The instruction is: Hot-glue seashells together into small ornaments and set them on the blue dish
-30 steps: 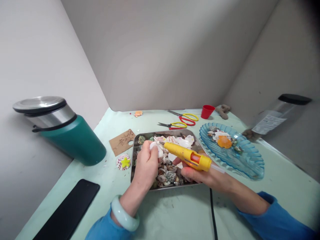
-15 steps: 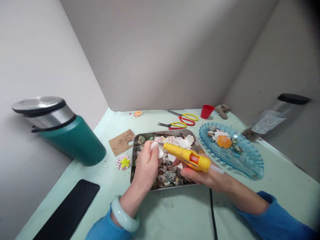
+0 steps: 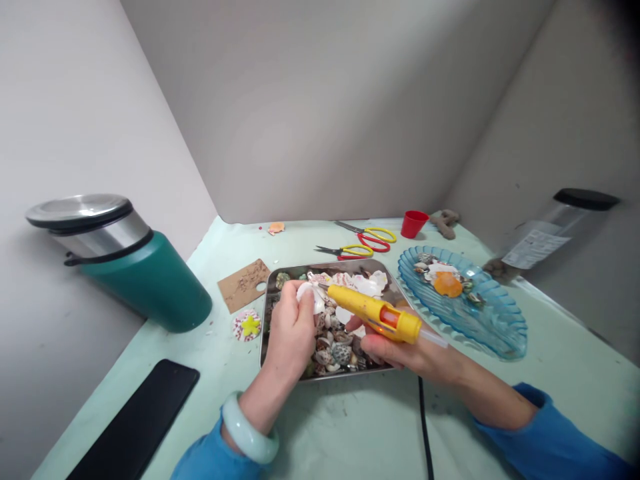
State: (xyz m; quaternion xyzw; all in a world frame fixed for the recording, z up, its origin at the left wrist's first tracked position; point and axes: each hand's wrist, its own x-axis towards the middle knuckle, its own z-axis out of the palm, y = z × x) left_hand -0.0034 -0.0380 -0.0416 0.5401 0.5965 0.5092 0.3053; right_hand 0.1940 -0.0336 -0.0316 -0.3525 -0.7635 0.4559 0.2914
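Note:
My left hand (image 3: 293, 330) is closed on a small white shell (image 3: 304, 293), held above a steel tray (image 3: 267, 320) full of mixed seashells. My right hand (image 3: 400, 350) grips a yellow glue gun (image 3: 375, 312). Its nozzle points left and meets the white shell. A clear glue stick juts from the gun's back end, and a black cord (image 3: 425, 427) runs toward me over the pale green table.
A blue glass dish (image 3: 480, 320) with a few shells sits right of the tray. Two scissors (image 3: 360, 243), a red cup (image 3: 415, 223), a brown card (image 3: 244, 283), a decorated shell (image 3: 247, 325), a green bin (image 3: 125, 263) and a black phone (image 3: 135, 420) lie around.
My left hand has lifted the white shell slightly up and left. The glue gun has barely shifted and stays at the shell.

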